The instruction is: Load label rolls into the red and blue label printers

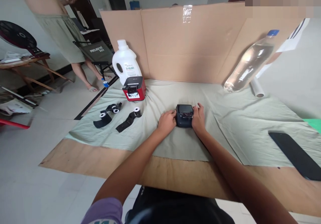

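Note:
A small black label printer (184,121) with a dark window in its lid lies on the pale green cloth in front of me. My left hand (167,121) presses its left side with curled fingers. Against its right side rests my right hand (199,119), one finger lifted a little; between them the two hands grip the printer. A red and black label printer (136,89) stands further left. Several partly unrolled black label rolls, such as the nearest one (129,119), lie left of my left hand.
A white detergent jug (126,63) and a cardboard screen (180,46) stand at the back. A large water bottle (250,63) leans by a white paper roll (257,87). A black phone-like slab (293,152) lies right. A person (56,26) stands beyond the table.

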The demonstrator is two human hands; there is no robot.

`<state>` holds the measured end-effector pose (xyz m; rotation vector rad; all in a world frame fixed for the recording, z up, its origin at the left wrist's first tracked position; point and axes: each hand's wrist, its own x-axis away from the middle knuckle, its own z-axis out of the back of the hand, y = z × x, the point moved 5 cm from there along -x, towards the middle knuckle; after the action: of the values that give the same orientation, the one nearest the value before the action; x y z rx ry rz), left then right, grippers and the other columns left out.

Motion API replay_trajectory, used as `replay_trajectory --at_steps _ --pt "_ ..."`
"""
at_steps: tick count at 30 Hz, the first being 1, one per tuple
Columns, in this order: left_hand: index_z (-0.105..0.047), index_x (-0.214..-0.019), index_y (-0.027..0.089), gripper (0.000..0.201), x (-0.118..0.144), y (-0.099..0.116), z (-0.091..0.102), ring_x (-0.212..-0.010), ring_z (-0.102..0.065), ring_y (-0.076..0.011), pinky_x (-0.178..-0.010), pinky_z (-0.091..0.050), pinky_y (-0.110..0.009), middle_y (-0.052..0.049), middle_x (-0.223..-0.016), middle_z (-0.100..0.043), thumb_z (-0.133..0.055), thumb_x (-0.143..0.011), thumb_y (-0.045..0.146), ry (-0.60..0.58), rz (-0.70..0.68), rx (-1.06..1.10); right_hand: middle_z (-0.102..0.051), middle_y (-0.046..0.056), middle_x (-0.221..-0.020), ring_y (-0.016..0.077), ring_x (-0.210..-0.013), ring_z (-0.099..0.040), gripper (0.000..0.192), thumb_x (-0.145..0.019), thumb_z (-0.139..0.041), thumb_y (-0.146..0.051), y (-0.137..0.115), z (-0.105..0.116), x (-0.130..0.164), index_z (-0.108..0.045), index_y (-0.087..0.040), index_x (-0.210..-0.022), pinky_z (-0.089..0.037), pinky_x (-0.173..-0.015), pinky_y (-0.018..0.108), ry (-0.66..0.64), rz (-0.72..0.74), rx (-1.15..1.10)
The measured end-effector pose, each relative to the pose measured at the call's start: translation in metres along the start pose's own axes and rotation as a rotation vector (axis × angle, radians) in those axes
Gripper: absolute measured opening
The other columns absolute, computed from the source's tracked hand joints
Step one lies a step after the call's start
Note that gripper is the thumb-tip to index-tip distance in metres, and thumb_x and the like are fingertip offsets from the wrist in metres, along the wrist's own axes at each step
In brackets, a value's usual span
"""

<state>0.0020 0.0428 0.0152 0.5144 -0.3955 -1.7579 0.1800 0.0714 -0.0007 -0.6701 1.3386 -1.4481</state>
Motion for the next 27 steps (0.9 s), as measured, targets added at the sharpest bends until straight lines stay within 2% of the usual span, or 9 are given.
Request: replay_trajectory --at_steps 7,11,14,18,23,27 --pt "-0.063 -0.136 0.019 0.052 0.002 -0.002 0.0 -0.119 -0.06 -0.0304 -0.108 -0.04 -0.039 -0.013 -0.119 -0.068 -0.045 -0.089 0.009 0.019 0.007 0.029 -0.068 0.012 -0.112 0.0274 -0.108 -0.061 0.056 -0.095 -0.038 -0.057 0.003 0.001 0.0 -0.049 -0.021 -0.136 -0.043 -0.102 0.046 0.004 0.029 -0.005" --pt "-0.064 -0.136 0.022 0.052 -0.003 -0.013 -0.001 -0.121 -0.061 -0.0256 -0.111 -0.041 -0.037 -0.008 -0.125 -0.068 -0.044 -0.09 0.009 0.047 0.002 0.26 -0.069 0.01 -0.108 0.0259 -0.106 -0.063 0.054 -0.094 -0.038 -0.057 0.004 0.001 -0.001 -0.052 -0.021 -0.132 -0.044 -0.099 0.043 0.014 0.059 -0.029" --pt "-0.05 -0.148 0.023 0.059 -0.006 -0.019 0.0 -0.135 -0.052 -0.021 -0.118 -0.036 -0.035 -0.006 -0.146 -0.057 -0.044 -0.091 0.01 0.111 -0.049 0.502 -0.069 0.012 -0.111 0.026 -0.105 -0.063 0.053 -0.093 -0.041 -0.057 0.006 0.001 -0.002 -0.054 -0.02 -0.128 -0.046 -0.097 0.042 0.015 0.041 -0.03" --pt "-0.033 -0.157 0.023 0.067 -0.006 -0.016 -0.003 -0.145 -0.043 -0.017 -0.124 -0.027 -0.035 -0.004 -0.155 -0.047 -0.042 -0.092 0.011 0.056 -0.09 0.668 -0.069 0.014 -0.113 0.0265 -0.104 -0.064 0.053 -0.091 -0.042 -0.057 0.006 0.001 -0.002 -0.054 -0.018 -0.126 -0.047 -0.095 0.043 0.016 0.043 -0.016" --pt "-0.024 -0.16 0.025 0.068 -0.013 -0.008 -0.003 -0.146 -0.041 -0.0159 -0.125 -0.026 -0.035 -0.003 -0.156 -0.046 -0.042 -0.095 0.013 0.03 -0.057 0.722 -0.069 0.016 -0.114 0.0283 -0.104 -0.064 0.056 -0.093 -0.039 -0.057 0.003 0.002 0.0 -0.053 -0.017 -0.128 -0.047 -0.094 0.044 0.022 0.025 -0.001" --pt "-0.029 -0.159 0.026 0.063 -0.03 -0.004 -0.004 -0.147 -0.039 -0.0145 -0.125 -0.026 -0.032 -0.001 -0.157 -0.043 -0.042 -0.098 0.017 0.059 -0.072 0.72 -0.069 0.017 -0.114 0.0281 -0.106 -0.064 0.056 -0.096 -0.034 -0.057 0.0 0.003 0.001 -0.053 -0.016 -0.129 -0.046 -0.098 0.045 0.051 0.051 0.011"
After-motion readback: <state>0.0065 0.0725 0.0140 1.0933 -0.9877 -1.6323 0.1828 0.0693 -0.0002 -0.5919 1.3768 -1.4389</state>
